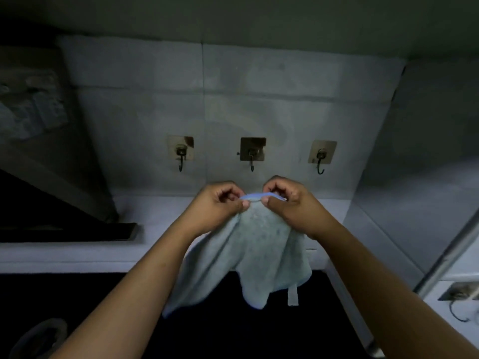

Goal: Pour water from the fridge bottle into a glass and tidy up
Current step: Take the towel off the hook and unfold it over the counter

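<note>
A pale blue cloth [256, 252] hangs from both my hands in front of the tiled wall. My left hand [220, 203] and my right hand [287, 200] each pinch its top edge, where a small blue loop [255, 196] stretches between my fingers. The cloth drapes down over the dark counter, and a short tag [293, 295] dangles at its lower right. The middle wall hook [252, 152] sits just above the loop, apart from it. No bottle or glass is in view.
Three adhesive hooks are on the wall: left [181, 151], middle, right [321, 155], all bare. A dark slanted hood [51, 193] fills the left. A white ledge [77, 255] runs below the wall. Another hook [458, 304] is on the right side panel.
</note>
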Demonstrator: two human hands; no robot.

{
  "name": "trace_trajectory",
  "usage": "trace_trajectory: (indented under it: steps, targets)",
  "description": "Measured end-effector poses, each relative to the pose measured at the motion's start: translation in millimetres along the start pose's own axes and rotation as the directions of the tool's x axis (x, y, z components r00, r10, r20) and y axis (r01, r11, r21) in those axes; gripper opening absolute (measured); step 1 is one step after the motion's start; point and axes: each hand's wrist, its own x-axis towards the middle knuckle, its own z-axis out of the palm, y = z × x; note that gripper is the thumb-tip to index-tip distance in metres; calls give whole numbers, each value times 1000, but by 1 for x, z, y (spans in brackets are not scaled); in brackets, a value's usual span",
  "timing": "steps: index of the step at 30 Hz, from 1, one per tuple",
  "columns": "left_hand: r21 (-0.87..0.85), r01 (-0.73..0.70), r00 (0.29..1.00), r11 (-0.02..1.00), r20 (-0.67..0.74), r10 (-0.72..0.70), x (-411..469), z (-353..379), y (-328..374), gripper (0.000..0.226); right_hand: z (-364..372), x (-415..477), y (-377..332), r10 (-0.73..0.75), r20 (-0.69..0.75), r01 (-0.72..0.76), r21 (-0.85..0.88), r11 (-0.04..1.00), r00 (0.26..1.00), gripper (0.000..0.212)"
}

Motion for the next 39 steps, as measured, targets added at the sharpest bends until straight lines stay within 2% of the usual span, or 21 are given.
trace_trajectory:
  steps: [4, 7, 10, 14, 19, 21, 24, 28, 30, 35, 36, 38, 39]
  targets:
    - [190, -103, 970, 976, -196, 141, 30, 3, 8, 18, -1, 23, 11, -10, -147, 27, 112, 993, 989, 4]
    - [190, -62, 946, 980, -302, 119, 47, -3, 8, 12, 1, 42, 21, 3, -200, 30, 159, 987, 980, 8]
    - [222, -34, 936, 974, -336, 110, 66, -10, -2, 19, 5, 67, 32, 43, -202, -40, 18, 999, 978, 13]
    - [318, -26, 930, 948, -339, 139, 97, -6, -16, 6, 6, 107, 51, -2, -303, -56, -183, 981, 953, 25]
    - [481, -48, 909, 876, -343, 238, 133, 10, -27, 11, 4, 136, 72, -56, -425, -100, -337, 936, 903, 26]
    - [515, -25, 927, 857, -308, 213, 140, 18, -34, 15, 7, 136, 82, -47, -450, -136, -366, 920, 892, 24]
    - [543, 62, 956, 838, -273, 107, 143, 30, -48, 22, 16, 125, 100, 35, -439, -216, -370, 904, 898, 13]
    - [404, 152, 935, 902, -353, 0, 140, 38, -54, 23, 36, 113, 103, 261, -348, -367, -285, 886, 900, 22]
    - [375, 178, 939, 910, -341, -43, 138, 38, -55, 24, 44, 111, 99, 304, -324, -377, -194, 906, 896, 22]
    - [397, 204, 933, 895, -355, -56, 118, 26, -48, 12, 39, 98, 87, 196, -309, -272, -225, 936, 931, 21]
    - [408, 201, 932, 890, -361, -45, 112, 22, -48, 17, 36, 93, 87, 172, -332, -254, -221, 942, 927, 21]
    - [522, 186, 945, 832, -326, -6, 95, 15, -47, 32, 31, 82, 89, 110, -334, -208, -273, 939, 936, 20]
    - [628, 185, 955, 756, -295, 11, 86, 12, -44, 35, 29, 79, 91, 114, -288, -213, -339, 916, 951, 21]
